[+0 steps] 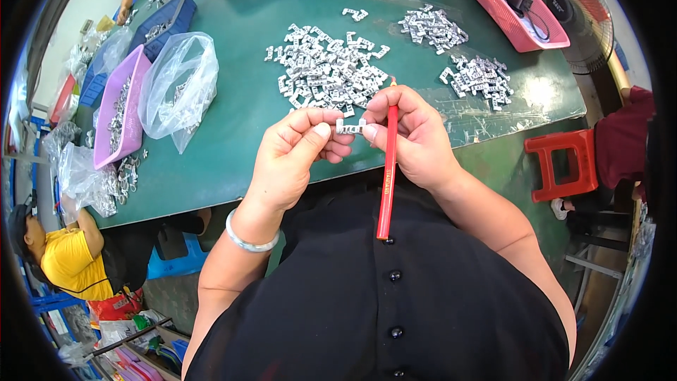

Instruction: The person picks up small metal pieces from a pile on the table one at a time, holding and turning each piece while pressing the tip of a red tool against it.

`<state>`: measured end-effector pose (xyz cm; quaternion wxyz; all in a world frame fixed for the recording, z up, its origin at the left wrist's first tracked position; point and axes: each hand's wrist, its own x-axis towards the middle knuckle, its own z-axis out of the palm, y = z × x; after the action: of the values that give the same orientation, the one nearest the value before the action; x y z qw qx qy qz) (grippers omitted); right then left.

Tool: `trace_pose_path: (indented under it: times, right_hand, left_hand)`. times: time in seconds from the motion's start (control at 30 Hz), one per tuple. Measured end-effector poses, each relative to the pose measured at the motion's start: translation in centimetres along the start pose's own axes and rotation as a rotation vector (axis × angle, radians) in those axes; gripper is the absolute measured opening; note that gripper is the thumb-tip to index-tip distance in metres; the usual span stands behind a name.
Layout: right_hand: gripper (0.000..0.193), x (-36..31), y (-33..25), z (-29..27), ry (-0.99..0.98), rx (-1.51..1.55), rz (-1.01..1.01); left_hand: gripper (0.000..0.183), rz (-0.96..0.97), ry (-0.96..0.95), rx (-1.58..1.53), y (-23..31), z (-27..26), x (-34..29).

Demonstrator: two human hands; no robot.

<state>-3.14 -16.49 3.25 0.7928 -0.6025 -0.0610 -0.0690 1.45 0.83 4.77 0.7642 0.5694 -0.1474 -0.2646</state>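
Over the near edge of the green table, a small silver-white notched metal piece (350, 127) is held up between both hands. My left hand (285, 159) is closed, pinching its left end with thumb and fingers. At its right end are the thumb and fingertips of my right hand (422, 142), which also grips a long red pencil (388, 183). The pencil's tip points away from me and its blunt end toward my body. Just beyond my hands lies a large loose pile of similar pieces (331, 67).
Two smaller piles, one farther back (432, 28) and one nearer (479, 81), lie on the green table (233, 176). A pink basket (536, 41) stands back right, a purple basket (134, 113) and plastic bag (180, 92) left. A person in yellow (74, 254) sits left; a red stool (560, 164) stands right.
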Motion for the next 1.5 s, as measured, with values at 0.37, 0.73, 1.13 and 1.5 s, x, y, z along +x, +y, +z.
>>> trace_pose_path:
  times: [0.37,0.73,1.13,1.5]
  right_hand:
    - [0.020,0.0,0.0,0.0,0.011,0.009,0.003]
    - [0.020,0.1,0.1,-0.1,0.010,0.013,0.014]
    - [0.021,0.0,0.0,-0.1,0.008,0.034,0.029]
    - [0.019,-0.2,-0.1,0.4,-0.037,-0.051,-0.091]
  left_hand:
    - [0.018,0.032,0.043,0.031,-0.3,0.3,-0.2]
    - [0.012,0.156,0.125,0.136,-0.9,0.9,-0.6]
    - [0.012,0.163,0.138,0.117,-1.1,1.1,-0.8]
    - [0.026,0.142,0.069,0.000,-1.8,1.6,-0.7]
